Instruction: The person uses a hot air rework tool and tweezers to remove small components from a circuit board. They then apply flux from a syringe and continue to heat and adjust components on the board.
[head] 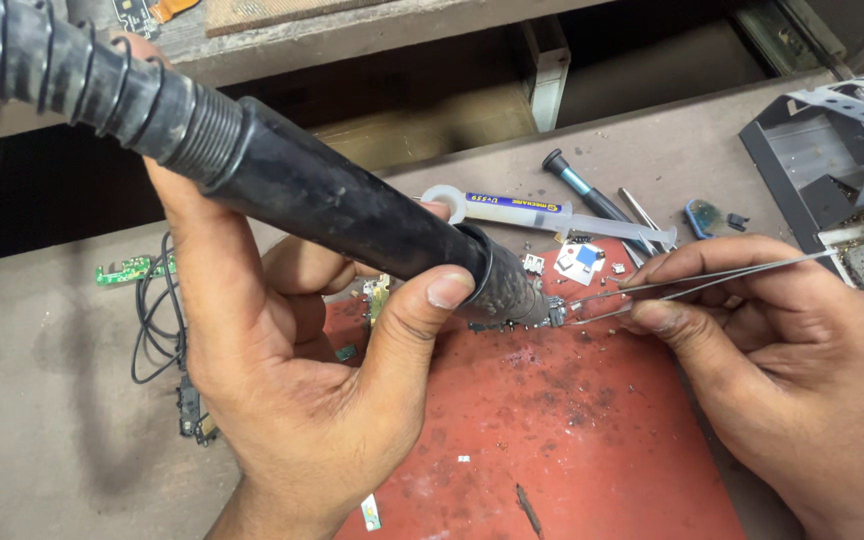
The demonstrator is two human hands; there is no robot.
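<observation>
- The left hand wrapped its fingers around a black hot-air wand, nozzle down over a small circuit board on the red mat
- The right hand pinched steel tweezers shut, tips at the board
- Judged mid-heating; lifting a part would demand a steady grip on this bench
</observation>
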